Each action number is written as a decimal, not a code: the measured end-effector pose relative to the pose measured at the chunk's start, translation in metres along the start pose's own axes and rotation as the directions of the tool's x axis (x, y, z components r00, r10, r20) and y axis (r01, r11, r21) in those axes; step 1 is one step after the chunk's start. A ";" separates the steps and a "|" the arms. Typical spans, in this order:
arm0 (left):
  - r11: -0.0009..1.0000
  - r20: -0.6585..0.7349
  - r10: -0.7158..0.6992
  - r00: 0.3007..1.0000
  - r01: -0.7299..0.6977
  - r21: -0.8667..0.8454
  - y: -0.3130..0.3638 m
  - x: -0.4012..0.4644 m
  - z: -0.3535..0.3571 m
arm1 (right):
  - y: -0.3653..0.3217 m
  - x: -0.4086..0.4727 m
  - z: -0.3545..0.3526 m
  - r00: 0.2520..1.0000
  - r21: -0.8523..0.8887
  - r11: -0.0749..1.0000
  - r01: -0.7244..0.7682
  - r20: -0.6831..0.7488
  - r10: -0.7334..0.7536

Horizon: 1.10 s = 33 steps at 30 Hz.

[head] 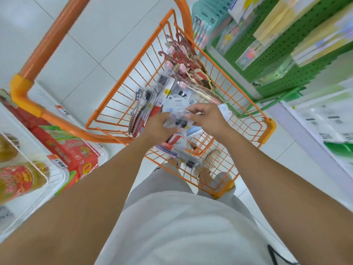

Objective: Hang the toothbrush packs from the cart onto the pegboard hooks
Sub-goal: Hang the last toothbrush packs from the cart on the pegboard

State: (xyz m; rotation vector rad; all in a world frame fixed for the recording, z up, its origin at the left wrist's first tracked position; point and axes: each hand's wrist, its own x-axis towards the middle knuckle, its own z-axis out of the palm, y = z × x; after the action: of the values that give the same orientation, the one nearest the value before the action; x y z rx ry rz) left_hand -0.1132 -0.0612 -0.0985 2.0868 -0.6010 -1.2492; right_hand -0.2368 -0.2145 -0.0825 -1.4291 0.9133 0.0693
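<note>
An orange wire cart (118,87) stands in front of me with several toothbrush packs heaped inside. Pink and red packs (183,62) lie at its far end, dark-bristled packs (147,104) on the left. Over the cart's middle, both hands hold one clear pale-blue toothbrush pack (178,109). My left hand (158,125) grips its lower left side. My right hand (207,116) pinches its right edge. The green pegboard (275,54) rises at the upper right, with blurred packs hanging on it.
A shelf with red packets (76,155) and jars (19,178) runs along the left. White shelving (324,121) sits below the pegboard on the right. The cart's thick orange handle (49,41) arcs up on the left. White tiled floor lies around the cart.
</note>
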 end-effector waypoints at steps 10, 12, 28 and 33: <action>0.998 -0.199 0.004 0.980 0.009 0.066 -0.009 -0.014 -0.032 | 0.094 -0.028 0.045 0.862 -0.701 0.702 -0.129 0.271 0.429; 0.996 -0.210 -0.017 0.978 0.034 0.081 -0.012 -0.013 -0.031 | 0.095 -0.032 0.049 0.827 -0.698 0.712 -0.079 0.354 0.438; 0.995 -0.153 0.061 0.986 -0.048 0.084 0.048 -0.009 -0.047 | 0.005 -0.045 -0.052 0.956 -0.270 0.956 -0.116 0.231 0.181; 0.976 0.154 0.215 0.964 -0.209 -0.055 0.149 -0.027 -0.030 | -0.096 -0.075 -0.111 0.997 -0.094 0.993 -0.076 0.011 0.077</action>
State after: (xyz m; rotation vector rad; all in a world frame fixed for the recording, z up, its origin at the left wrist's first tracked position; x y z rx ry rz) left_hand -0.1081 -0.1398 0.0340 1.8472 -0.8417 -1.2989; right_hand -0.2891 -0.2935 0.0525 -1.4778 0.9629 0.1817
